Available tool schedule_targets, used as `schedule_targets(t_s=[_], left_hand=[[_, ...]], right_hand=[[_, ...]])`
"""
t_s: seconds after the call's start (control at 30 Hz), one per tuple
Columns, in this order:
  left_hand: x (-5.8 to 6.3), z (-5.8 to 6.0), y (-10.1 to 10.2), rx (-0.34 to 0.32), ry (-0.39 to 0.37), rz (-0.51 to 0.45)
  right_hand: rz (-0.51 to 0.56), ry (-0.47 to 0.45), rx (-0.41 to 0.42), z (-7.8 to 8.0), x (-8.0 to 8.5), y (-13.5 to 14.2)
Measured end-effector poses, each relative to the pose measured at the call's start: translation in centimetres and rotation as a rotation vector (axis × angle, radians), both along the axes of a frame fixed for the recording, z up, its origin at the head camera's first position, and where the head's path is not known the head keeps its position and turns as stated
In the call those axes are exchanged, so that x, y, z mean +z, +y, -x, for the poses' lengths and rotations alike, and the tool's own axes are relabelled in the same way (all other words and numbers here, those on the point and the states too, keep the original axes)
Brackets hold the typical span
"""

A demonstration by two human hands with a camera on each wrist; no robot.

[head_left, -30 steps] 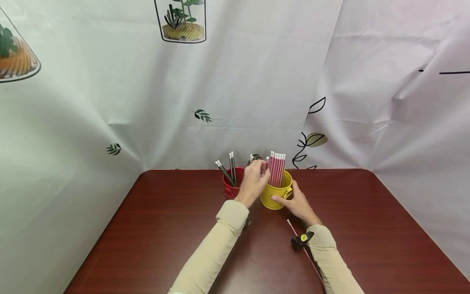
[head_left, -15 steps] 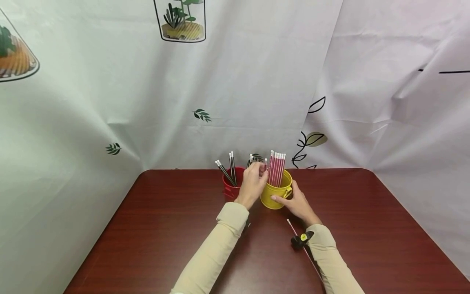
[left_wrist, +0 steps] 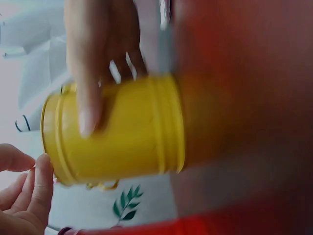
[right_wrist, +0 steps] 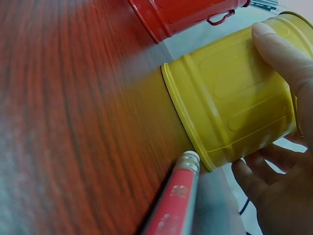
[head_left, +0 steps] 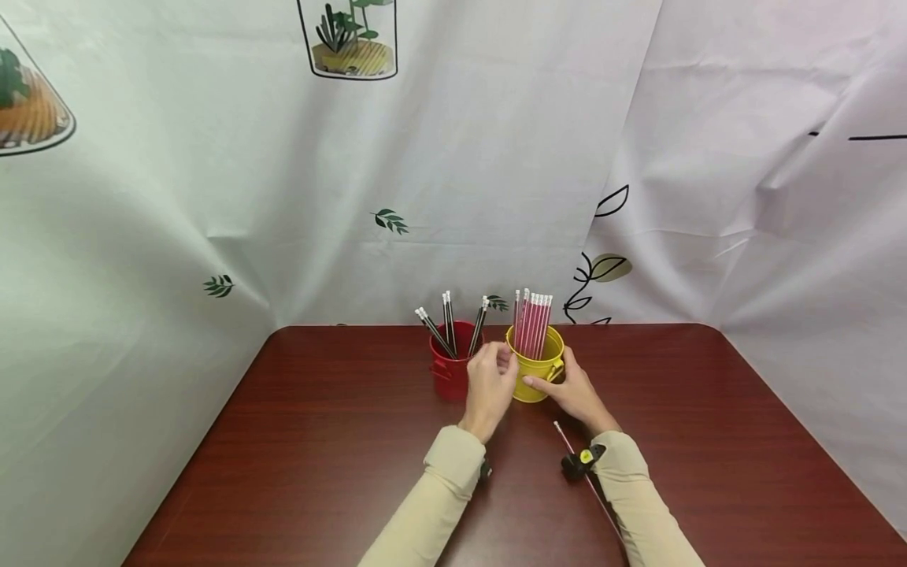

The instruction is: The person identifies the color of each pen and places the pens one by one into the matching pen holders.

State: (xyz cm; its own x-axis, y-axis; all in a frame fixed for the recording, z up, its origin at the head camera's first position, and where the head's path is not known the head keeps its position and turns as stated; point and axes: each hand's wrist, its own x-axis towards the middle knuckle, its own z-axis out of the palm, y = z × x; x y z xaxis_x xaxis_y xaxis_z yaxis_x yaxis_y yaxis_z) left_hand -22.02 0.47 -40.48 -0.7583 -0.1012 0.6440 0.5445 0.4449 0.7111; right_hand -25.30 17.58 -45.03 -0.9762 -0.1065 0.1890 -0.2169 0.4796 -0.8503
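A small yellow bucket (head_left: 530, 387) stands near the back of the table, holding several pink pencils (head_left: 536, 327) with their eraser ends up. My right hand (head_left: 579, 395) grips its right side, thumb on the front wall and fingers around the side (right_wrist: 234, 103). Just left of the bucket is my left hand (head_left: 489, 387), fingers loosely bent. In the left wrist view, the left hand's fingertips (left_wrist: 43, 169) are beside the bucket's rim, and no pencil shows between them. One pink pencil (right_wrist: 173, 203) lies on the table beneath my right wrist, its eraser end pointing toward the bucket's base.
A red bucket (head_left: 448, 384) with several black pencils (head_left: 448, 315) stands left of the yellow one, partly behind my left hand. The dark red-brown table (head_left: 319, 441) ends at a white printed cloth (head_left: 496, 157) behind the buckets.
My left hand has let go of a pink pencil, which now stands at the left inside the yellow bucket. The hand has moved down toward me. My right hand stays on the bucket.
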Motion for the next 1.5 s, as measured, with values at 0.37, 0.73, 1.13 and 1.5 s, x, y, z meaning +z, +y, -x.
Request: schedule_targets(t_s=[0.37,0.73,1.13,1.5], left_hand=[[-2.1,-2.9,2.3,-0.051,-0.503,0.298],[-2.1,-3.9,4.5,-0.155,-0.756,0.332],[-2.2,-3.3,6.5,-0.051,-0.686,0.497],[-2.1,-3.2,6.1,-0.091,-0.813,0.398]], right_hand=[[-0.02,-0.029,0.008,0.2,0.5,0.2],[-0.021,-0.091,0.065,-0.1,1.5,0.3],[0.008,0.002,0.104,0.0,2.4,0.3],[0.029,-0.001,0.103,-2.3,5.6,-0.9]])
